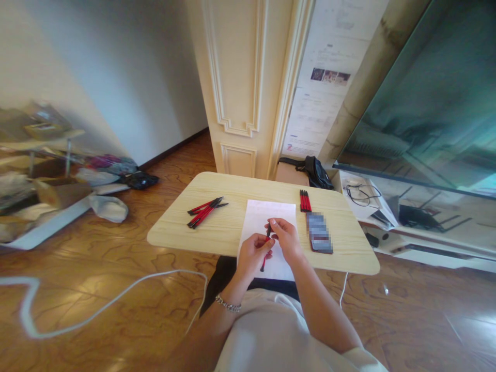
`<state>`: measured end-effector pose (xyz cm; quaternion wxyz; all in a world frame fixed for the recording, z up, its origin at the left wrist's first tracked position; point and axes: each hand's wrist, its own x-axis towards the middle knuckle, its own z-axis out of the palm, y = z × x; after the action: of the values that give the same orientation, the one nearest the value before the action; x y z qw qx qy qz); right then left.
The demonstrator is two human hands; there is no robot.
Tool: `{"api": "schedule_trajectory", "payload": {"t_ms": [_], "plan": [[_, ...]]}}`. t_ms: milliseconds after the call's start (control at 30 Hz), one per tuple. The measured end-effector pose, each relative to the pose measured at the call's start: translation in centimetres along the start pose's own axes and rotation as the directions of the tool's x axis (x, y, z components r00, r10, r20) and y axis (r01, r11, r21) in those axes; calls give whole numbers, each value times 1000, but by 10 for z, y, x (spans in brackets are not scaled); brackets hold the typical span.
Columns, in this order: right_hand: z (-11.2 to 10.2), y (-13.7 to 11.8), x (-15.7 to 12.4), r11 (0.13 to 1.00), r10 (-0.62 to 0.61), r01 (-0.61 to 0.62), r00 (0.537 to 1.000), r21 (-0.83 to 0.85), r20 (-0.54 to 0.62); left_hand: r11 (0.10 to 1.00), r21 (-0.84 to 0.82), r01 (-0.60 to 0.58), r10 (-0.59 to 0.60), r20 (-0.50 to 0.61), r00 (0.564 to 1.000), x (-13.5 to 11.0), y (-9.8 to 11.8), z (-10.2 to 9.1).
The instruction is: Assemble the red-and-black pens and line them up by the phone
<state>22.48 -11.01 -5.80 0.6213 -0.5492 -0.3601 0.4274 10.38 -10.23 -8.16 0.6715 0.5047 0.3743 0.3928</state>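
Over a sheet of white paper (267, 212), my two hands meet on one red and black pen (264, 262). My left hand (253, 250) is closed round its red barrel, and the lower black end sticks out below the fingers. The fingertips of my right hand (284, 236) pinch the black upper part. To the left lies a loose, crossed pile of similar red and black pens (203, 213). Several more pens (305, 201) lie side by side in a row at the right, above a phone (320, 235) whose screen is blurred.
The pale wooden table (170, 227) has rounded corners. A white cable (116, 305) runs across the wooden floor at the left. Behind the table stand a panelled door (236, 67) and a black bag (315, 170). A low white cabinet (422, 248) is at the right.
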Motion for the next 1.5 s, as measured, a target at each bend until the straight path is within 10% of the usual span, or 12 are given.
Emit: {"api": "schedule_trajectory", "payload": {"t_ms": [233,700,1100,1500], "plan": [[2,5,3,993,-52,45,996,-108,-66,1000,15,-3,3,11,1000,0,-5,-1],[-4,14,-2,928,132,-197,967,317,216,879,-425,217,-114,255,960,-7,3,1],[-2,2,1,1000,-2,3,1000,-24,28,991,-118,56,-56,0,998,0,-3,1],[-1,5,1,999,-7,9,999,-35,48,972,-190,139,-128,69,989,-3,3,3]]}}
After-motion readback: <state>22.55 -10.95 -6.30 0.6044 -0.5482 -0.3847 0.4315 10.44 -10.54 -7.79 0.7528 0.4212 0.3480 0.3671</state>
